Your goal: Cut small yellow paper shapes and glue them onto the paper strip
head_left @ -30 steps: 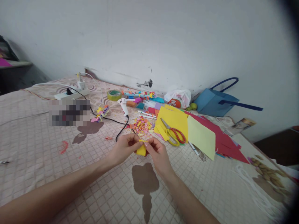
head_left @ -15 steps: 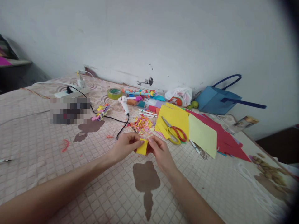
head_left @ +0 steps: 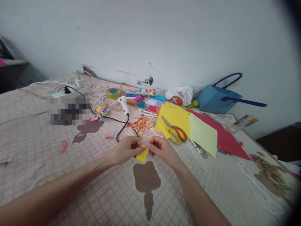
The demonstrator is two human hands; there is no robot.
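A small yellow craft piece [head_left: 141, 155], like paper or foam sheet, is pinched between the thumb and fingers of my left hand [head_left: 127, 149]. My right hand [head_left: 161, 149] is closed in a pinch at the piece's upper right corner; its fingertips partly hide that edge. Just beyond both hands lies a heap of colourful scraps [head_left: 143, 124]. Scissors [head_left: 176, 131] with red and yellow handles rest on yellow sheets [head_left: 182, 116] to the right. A white glue gun [head_left: 124, 105] stands behind the scraps, its black cord curling toward my left hand.
At the left are a power strip [head_left: 70, 93] and a small decorated craft [head_left: 101, 113]. Green tape [head_left: 114, 93], a plastic bag [head_left: 180, 95] and a blue bag [head_left: 217, 99] stand near the wall. Red sheets [head_left: 218, 135] and white string [head_left: 256, 191] lie at the right.
The yellow piece has tilted and moved slightly lower in my left hand. My right hand has shifted a little left, its fingers curled closer at the piece's corner.
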